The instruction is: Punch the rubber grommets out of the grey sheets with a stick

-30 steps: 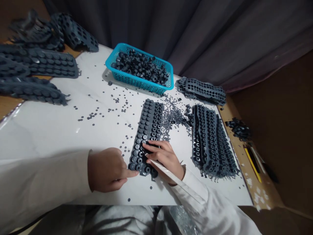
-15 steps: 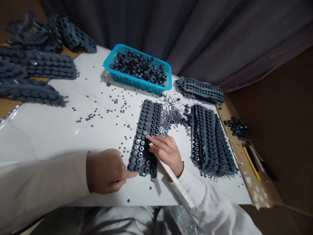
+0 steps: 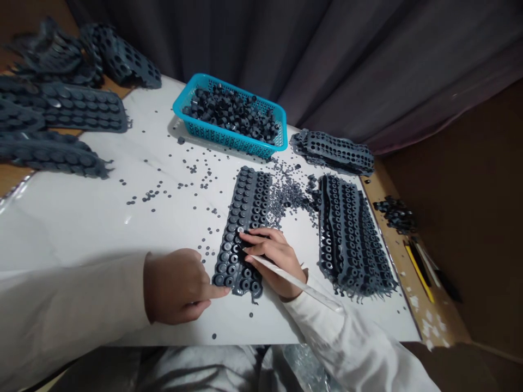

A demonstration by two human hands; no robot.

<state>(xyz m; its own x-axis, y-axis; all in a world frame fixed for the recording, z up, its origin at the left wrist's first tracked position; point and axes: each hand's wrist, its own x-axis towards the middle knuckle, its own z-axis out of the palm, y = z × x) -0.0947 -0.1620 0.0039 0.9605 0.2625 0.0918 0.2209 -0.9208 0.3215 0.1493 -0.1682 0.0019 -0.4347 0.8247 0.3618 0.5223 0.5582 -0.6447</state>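
Note:
A dark grey rubber sheet (image 3: 241, 204) with rows of round caps and rings lies lengthwise on the white table in front of me. My left hand (image 3: 182, 286) rests at its near left corner, index finger stretched onto the edge and the other fingers curled, holding nothing. In my right hand (image 3: 278, 258) is a thin white stick-like tool (image 3: 296, 280), pinched between the fingers and slanting back over the sleeve. Its tip is at the lower middle of the sheet, partly hidden by the fingers.
A blue basket (image 3: 232, 135) full of small dark parts stands behind. Tiny grey discs (image 3: 288, 196) are scattered around the sheet. Stacked rubber sheets (image 3: 353, 237) lie at the right, more sheets (image 3: 85, 109) at the left. A yellow tool (image 3: 419, 272) lies on the right edge.
My right hand has shifted slightly left and toward me, and the white tool has swung to a flatter slant. One more ring shows bare in the cap rows. My left hand stays in place.

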